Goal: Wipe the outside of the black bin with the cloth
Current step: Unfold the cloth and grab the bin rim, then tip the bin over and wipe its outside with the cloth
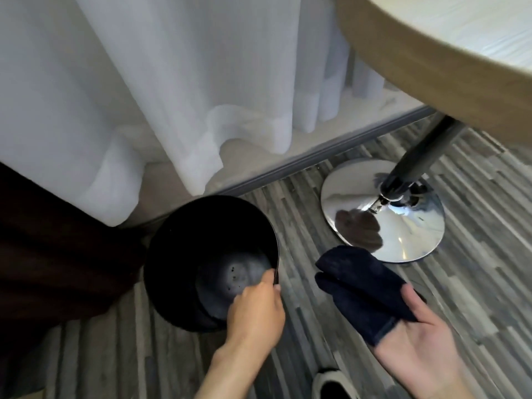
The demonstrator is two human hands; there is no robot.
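Observation:
A round black bin [184,240] stands open-topped on the striped floor, tilted slightly toward me, its inside bottom showing a few specks. My left hand [256,309] pinches the bin's near right rim between thumb and fingers. My right hand [417,341] is palm up to the right of the bin, with a folded dark navy cloth [362,286] lying across its fingers under the thumb. The cloth is apart from the bin.
White sheer curtains [178,96] hang behind the bin down to a sill. A dark brown drape [57,254] sits to the left. A round table [431,67] with a chrome pedestal base [383,226] stands to the right. A shoe [331,384] shows at the bottom.

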